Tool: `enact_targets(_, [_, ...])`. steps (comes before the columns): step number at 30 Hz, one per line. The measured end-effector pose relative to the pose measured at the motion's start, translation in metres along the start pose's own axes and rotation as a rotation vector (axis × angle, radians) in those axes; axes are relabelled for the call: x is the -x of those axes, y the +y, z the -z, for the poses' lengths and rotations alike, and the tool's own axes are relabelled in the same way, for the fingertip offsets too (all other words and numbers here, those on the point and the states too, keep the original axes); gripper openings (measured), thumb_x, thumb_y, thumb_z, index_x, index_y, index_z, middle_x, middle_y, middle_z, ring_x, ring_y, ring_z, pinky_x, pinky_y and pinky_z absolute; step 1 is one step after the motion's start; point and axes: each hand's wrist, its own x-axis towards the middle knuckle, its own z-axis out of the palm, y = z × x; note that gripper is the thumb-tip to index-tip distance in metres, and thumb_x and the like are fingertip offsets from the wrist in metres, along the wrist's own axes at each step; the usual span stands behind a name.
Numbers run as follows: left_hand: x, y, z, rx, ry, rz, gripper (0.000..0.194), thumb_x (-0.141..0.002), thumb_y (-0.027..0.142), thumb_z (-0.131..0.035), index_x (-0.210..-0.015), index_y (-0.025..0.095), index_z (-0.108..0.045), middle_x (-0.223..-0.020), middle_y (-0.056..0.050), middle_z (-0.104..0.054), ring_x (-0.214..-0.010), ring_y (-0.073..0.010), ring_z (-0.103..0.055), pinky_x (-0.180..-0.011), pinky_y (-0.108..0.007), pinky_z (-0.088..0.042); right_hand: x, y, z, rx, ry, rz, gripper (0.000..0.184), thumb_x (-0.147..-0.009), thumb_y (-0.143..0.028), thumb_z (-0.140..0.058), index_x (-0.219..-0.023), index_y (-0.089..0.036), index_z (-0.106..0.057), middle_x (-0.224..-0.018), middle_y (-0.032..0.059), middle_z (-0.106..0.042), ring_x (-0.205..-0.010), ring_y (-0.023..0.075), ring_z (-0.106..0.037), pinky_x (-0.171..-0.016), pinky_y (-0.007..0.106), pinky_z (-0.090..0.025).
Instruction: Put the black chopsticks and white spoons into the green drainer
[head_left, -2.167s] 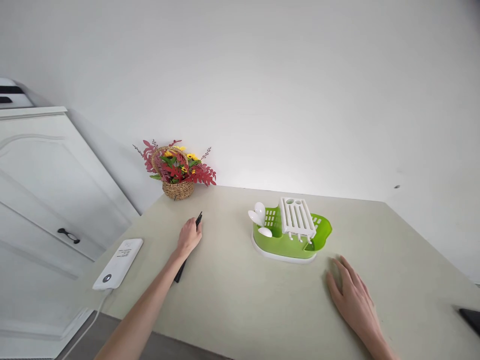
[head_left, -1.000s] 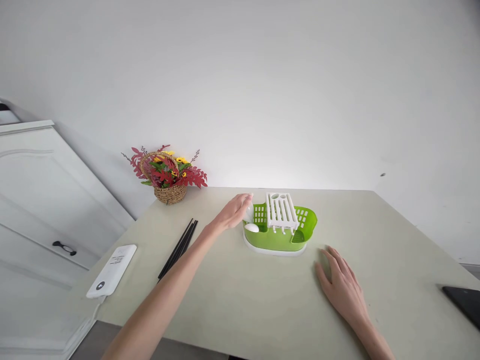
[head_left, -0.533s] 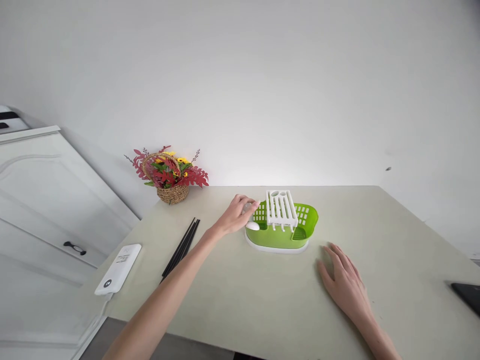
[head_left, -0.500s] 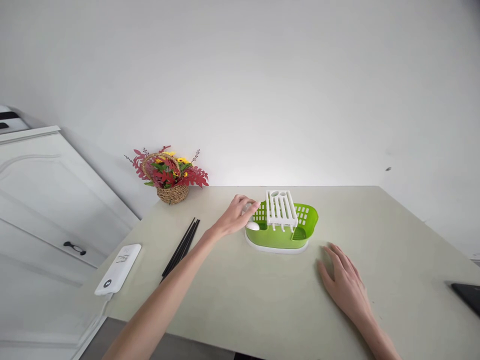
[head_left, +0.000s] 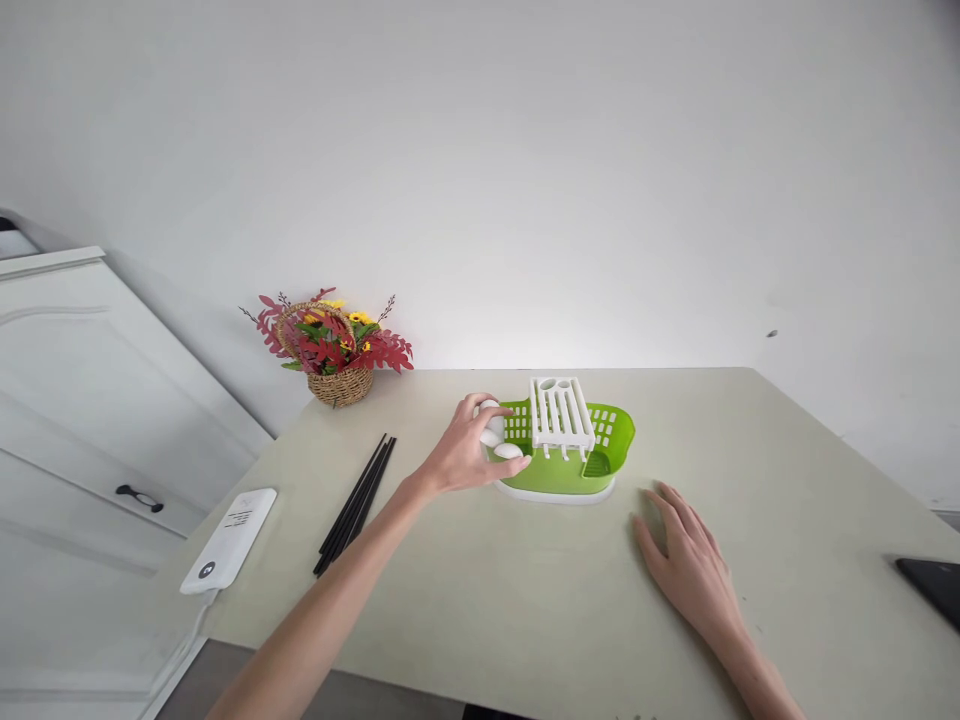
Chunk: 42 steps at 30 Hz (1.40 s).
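On the table, a green plastic utensil basket sits on a white base, with a white slotted, hooked rack across its top. Rounded white pieces that look like spoon bowls stick up at its left end. Around them is my left hand, thumb in front by the basket's rim and fingers behind, spread apart. Whether it presses on any of the white pieces is hard to see. My right hand rests palm down on the table to the basket's right, fingers loosely stretched, holding nothing.
Black chopsticks lie left of my left forearm. A white power bank with a cable is near the table's left edge. Behind stands a wicker flower basket; a dark flat object lies at the far right.
My left hand has shifted slightly down, and its thumb has moved away from the fingers, showing more of the white pieces. My right hand rests as before. The view has shifted slightly.
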Motion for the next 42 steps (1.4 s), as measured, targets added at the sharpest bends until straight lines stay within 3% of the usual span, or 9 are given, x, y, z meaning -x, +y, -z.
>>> enact_targets(5, [-0.005,0.003,-0.005,-0.069,0.072,-0.047,0.043,-0.076,0.04,-0.081,-0.115,0.026,-0.07,-0.128,-0.011,-0.058,-0.125,-0.0318,-0.059,-0.113,-0.047,-0.045,0.0,-0.001,0.001,0.003,-0.002,-0.008,0.058,-0.101,-0.055,-0.034,-0.143,-0.021,-0.055,-0.161,0.0091,-0.047,-0.15,0.0304,-0.041,-0.122,0.052,-0.036])
enact_targets(12, [-0.017,-0.004,-0.008,-0.052,0.052,-0.107,0.017,-0.085,0.036,-0.073,-0.097,0.025,-0.072,-0.121,-0.007,-0.064,-0.104,-0.023,-0.068,-0.095,-0.036,-0.054,-0.001,-0.004,0.003,0.007,0.004,-0.016,0.056,-0.101,-0.054,-0.035,-0.142,-0.023,-0.055,-0.161,0.0082,-0.047,-0.148,0.0304,-0.043,-0.12,0.052,-0.039])
enact_targets(22, [-0.041,-0.012,-0.016,-0.217,0.107,-0.137,0.021,-0.096,0.036,-0.062,-0.085,0.022,-0.073,-0.107,-0.004,-0.071,-0.062,-0.0113,-0.061,-0.064,-0.027,-0.047,-0.002,-0.004,0.005,0.007,0.01,-0.015,0.052,-0.101,-0.052,-0.037,-0.141,-0.025,-0.056,-0.16,0.0078,-0.047,-0.146,0.0302,-0.045,-0.118,0.051,-0.04])
enact_targets(26, [-0.05,-0.012,-0.02,-0.262,0.118,-0.165,0.021,-0.095,0.032,-0.062,-0.081,0.02,-0.074,-0.103,-0.005,-0.072,-0.058,-0.0107,-0.057,-0.06,-0.027,-0.043,-0.002,-0.006,0.007,-0.004,-0.007,-0.033,0.052,-0.101,-0.052,-0.037,-0.142,-0.026,-0.056,-0.161,0.0069,-0.047,-0.147,0.0299,-0.044,-0.118,0.051,-0.041])
enact_targets(33, [-0.057,-0.015,-0.027,-0.245,0.261,-0.133,0.029,-0.095,0.032,-0.063,-0.07,0.019,-0.071,-0.096,-0.004,-0.07,-0.053,-0.0083,-0.051,-0.055,-0.027,-0.039,-0.002,-0.004,0.007,-0.001,-0.02,-0.031,0.052,-0.101,-0.053,-0.037,-0.141,-0.026,-0.057,-0.162,0.0059,-0.045,-0.147,0.0307,-0.044,-0.117,0.053,-0.042])
enact_targets(37, [-0.062,-0.016,-0.027,-0.258,0.324,-0.139,0.024,-0.092,0.025,-0.065,-0.07,0.019,-0.073,-0.094,-0.003,-0.068,-0.05,-0.0074,-0.046,-0.054,-0.027,-0.037,-0.002,-0.003,0.006,0.001,-0.013,-0.016,0.052,-0.101,-0.053,-0.037,-0.141,-0.026,-0.057,-0.161,0.0067,-0.046,-0.146,0.0309,-0.045,-0.117,0.053,-0.042])
enact_targets(42, [-0.069,-0.017,-0.028,-0.263,0.408,-0.122,0.023,-0.092,0.03,-0.07,-0.071,0.02,-0.073,-0.093,-0.003,-0.067,-0.065,-0.0117,-0.06,-0.064,-0.026,-0.045,-0.002,-0.003,0.005,0.001,-0.005,-0.002,0.052,-0.102,-0.053,-0.037,-0.14,-0.025,-0.058,-0.161,0.0076,-0.046,-0.146,0.0313,-0.045,-0.118,0.053,-0.042])
